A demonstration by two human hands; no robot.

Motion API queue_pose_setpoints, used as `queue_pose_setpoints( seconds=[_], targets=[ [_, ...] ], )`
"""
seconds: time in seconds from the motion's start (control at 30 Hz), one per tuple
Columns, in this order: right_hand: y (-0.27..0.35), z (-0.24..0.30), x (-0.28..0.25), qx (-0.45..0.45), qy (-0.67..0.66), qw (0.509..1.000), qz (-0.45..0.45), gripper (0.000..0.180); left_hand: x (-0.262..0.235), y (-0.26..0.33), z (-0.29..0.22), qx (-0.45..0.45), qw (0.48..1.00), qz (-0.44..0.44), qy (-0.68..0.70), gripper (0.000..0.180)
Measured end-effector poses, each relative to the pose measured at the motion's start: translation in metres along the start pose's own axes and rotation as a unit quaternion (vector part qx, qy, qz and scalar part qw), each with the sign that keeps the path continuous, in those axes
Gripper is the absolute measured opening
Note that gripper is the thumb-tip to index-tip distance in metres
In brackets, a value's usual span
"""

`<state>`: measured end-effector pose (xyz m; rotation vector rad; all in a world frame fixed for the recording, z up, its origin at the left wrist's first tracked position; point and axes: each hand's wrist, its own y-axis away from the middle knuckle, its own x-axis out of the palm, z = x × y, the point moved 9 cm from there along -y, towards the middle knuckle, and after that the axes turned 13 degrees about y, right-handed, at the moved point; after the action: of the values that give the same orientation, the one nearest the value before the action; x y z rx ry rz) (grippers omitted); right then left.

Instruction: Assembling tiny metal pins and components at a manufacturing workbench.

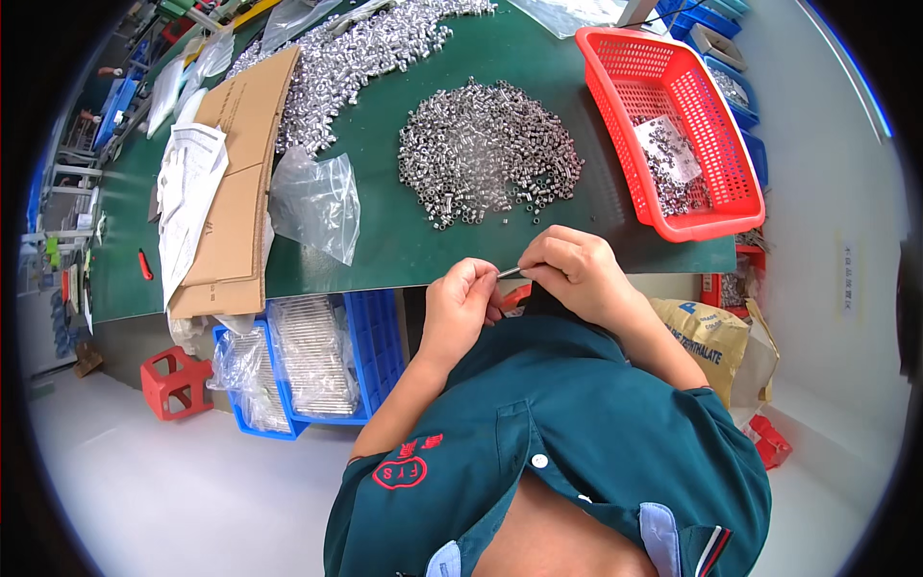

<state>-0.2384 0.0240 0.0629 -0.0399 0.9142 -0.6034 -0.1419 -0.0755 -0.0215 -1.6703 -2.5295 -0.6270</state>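
Just in front of the green table's [375,260] near edge, both my hands pinch a thin metal rod [510,273]. My left hand [460,306] closes its fingertips on the rod's left end. At the other end, my right hand [582,277] grips with thumb and forefinger. Most of the rod's length is covered by the fingers. Beyond the hands lies a heap of small metal sleeves [486,154], with a few loose ones near its front. To the right stands a red plastic basket [740,213] with small metal parts and a white paper slip inside.
A larger heap of shiny metal parts [370,62] spreads at the back left. Left of centre lie a clear plastic bag [317,202], flattened cardboard [236,183] and papers [197,197]. Below are blue crates [370,346] of bagged rods and a red stool [176,383]; a yellow sack [707,337] stands right.
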Motion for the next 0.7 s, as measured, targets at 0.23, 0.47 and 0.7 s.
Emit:
queue_pose_setpoints(
  seconds=[0.23,0.47,0.7],
  targets=[
    [0.009,-0.021,0.019,0.152,-0.095,0.982,0.051,0.013,0.000,0.002,0.010,-0.023,0.998,0.010,0.058,0.013],
    [-0.011,-0.028,0.004,0.115,0.024,0.993,-0.026,0.028,-0.024,0.003,0.009,0.000,0.992,-0.043,0.119,0.014],
    [-0.035,-0.008,0.019,-0.004,0.195,0.979,-0.058,0.020,-0.037,0.007,0.004,0.027,0.982,-0.088,0.168,0.013]
  ],
)
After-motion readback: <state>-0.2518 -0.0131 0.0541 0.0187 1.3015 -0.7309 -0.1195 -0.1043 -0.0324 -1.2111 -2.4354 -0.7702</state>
